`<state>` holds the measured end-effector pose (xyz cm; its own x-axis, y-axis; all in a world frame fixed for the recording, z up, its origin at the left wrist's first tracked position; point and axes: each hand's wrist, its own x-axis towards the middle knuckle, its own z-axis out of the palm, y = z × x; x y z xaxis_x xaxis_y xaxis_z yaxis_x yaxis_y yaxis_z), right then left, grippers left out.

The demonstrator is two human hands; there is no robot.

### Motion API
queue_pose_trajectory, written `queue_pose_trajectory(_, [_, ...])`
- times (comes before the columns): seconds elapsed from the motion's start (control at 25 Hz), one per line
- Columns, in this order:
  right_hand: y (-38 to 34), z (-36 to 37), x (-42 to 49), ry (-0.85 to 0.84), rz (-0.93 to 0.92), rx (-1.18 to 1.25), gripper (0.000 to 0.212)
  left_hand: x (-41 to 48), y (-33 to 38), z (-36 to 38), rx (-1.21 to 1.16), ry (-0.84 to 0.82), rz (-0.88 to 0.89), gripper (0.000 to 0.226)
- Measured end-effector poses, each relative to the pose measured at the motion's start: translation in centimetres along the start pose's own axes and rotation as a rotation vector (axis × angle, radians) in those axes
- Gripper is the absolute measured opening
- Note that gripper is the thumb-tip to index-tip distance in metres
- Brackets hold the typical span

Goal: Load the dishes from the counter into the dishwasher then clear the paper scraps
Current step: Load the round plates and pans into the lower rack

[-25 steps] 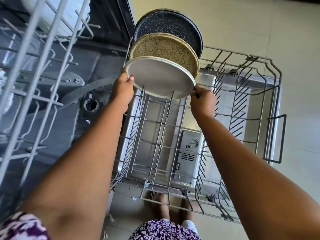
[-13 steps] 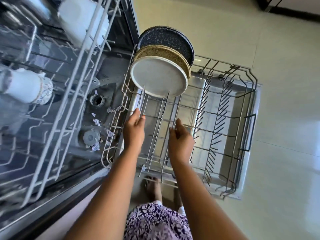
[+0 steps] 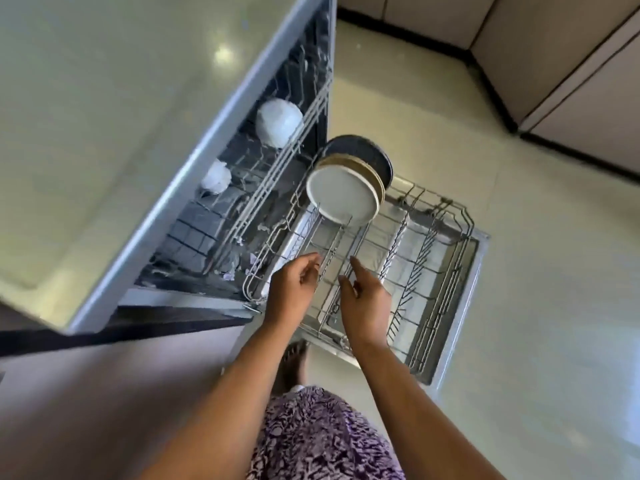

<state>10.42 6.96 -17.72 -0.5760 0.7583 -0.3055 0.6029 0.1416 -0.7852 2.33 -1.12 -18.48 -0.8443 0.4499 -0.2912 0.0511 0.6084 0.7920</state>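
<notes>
Three plates stand upright in the pulled-out lower rack (image 3: 446, 258) of the dishwasher: a white plate (image 3: 341, 195) in front, a tan speckled plate (image 3: 375, 178) behind it, and a dark blue plate (image 3: 377, 157) at the back. My left hand (image 3: 294, 289) hovers above the rack's near left part, fingers apart and empty. My right hand (image 3: 363, 296) is beside it, fingers spread, holding nothing. Both hands are well short of the plates. In the upper rack (image 3: 270, 188) sit a white bowl (image 3: 278, 123) and a white cup (image 3: 216, 176).
The pale counter (image 3: 104, 98) overhangs the dishwasher on the left. Small paper scraps (image 3: 230, 273) lie on the dishwasher floor near the rack's left edge. My bare foot (image 3: 294, 365) stands by the open door. Cabinets (image 3: 571, 64) line the far right across tiled floor.
Both hands let go of the white plate, leaving it in the rack, and drew back toward me. My head rose, bringing the counter and floor into view.
</notes>
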Motion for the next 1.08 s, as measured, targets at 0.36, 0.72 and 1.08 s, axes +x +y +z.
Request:
queue_pose_trajectory(0.36, [-10.2,-2.9,-10.2,-0.104,-0.436,0.045,0.033,-14.1,5.7,-11.8,-0.055,0.395,0.049,0.022])
queue_pose_trajectory(0.72, [-22.5,3.6,-27.5,-0.475,-0.947,0.328,0.023,-32.4,2.4,-27.3,-0.150,1.073,-0.129,0.017])
queue_pose_trajectory(1.08, [-24.8,10.5,-49.2,-0.941,-1.234,0.335,0.022,-56.0,-6.2,-34.0,-0.331,1.673,-0.407,0.019])
